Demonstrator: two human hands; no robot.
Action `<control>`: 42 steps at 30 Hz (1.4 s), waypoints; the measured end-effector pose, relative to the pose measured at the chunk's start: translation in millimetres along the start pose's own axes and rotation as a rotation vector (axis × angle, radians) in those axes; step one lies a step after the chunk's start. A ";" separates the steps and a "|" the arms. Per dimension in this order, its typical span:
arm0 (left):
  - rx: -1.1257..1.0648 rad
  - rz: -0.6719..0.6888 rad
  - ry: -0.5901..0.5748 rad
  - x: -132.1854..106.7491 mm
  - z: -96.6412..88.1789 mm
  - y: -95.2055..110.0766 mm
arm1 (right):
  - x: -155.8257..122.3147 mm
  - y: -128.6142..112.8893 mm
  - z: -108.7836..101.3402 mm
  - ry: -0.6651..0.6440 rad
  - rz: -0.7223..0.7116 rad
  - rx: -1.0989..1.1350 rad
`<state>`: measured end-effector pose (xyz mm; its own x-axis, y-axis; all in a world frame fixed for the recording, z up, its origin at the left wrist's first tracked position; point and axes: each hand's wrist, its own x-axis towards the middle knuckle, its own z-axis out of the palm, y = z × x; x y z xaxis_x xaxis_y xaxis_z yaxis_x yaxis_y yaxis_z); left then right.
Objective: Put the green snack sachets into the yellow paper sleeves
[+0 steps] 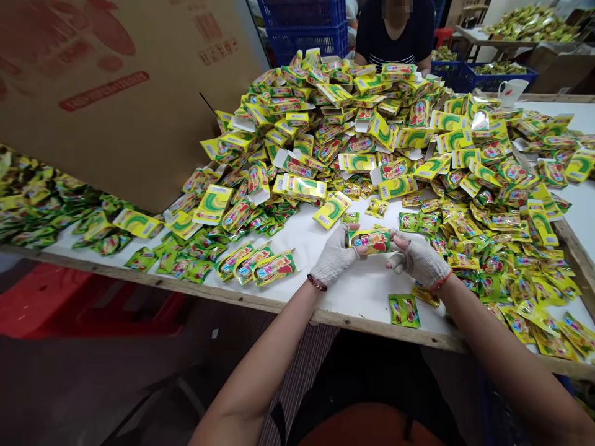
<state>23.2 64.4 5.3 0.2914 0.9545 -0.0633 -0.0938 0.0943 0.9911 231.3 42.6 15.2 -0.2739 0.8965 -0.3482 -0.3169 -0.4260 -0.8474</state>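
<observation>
My left hand (332, 254) and my right hand (421, 260) wear white knit gloves. Between them they grip a yellow and green foil candy packet (369, 241) by its two short ends. A row of similar packets (253, 263) lies overlapped left of my left hand. A loose green sachet (403, 310) rests near my right hand, and a flat yellow carton (332, 209) lies just beyond the held packet. Behind my hands rises a large heap of yellow cartons and sachets (334, 136).
The heap covers much of a white-topped table (367, 297) with a wooden front edge (260, 303). A large cardboard sheet (116, 93) stands at the left. A co-worker (395, 37) sits beyond the heap, beside blue crates (302, 31). A white mug (511, 91) stands far right.
</observation>
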 end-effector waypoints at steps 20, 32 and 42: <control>0.093 -0.007 0.038 -5.3 14.0 6.7 | -2.6 7.7 15.7 0.045 0.058 -0.169; -0.058 -0.060 0.023 -4.0 3.6 4.3 | -11.8 -16.2 6.7 0.013 0.036 -0.314; 0.158 -0.046 -0.005 -7.7 12.0 1.3 | -3.8 -4.0 9.8 0.209 0.000 -0.705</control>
<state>32.3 53.8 8.5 0.2964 0.9488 -0.1091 0.0705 0.0922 0.9932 224.8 39.7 23.8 -0.0726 0.9310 -0.3577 0.3612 -0.3097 -0.8795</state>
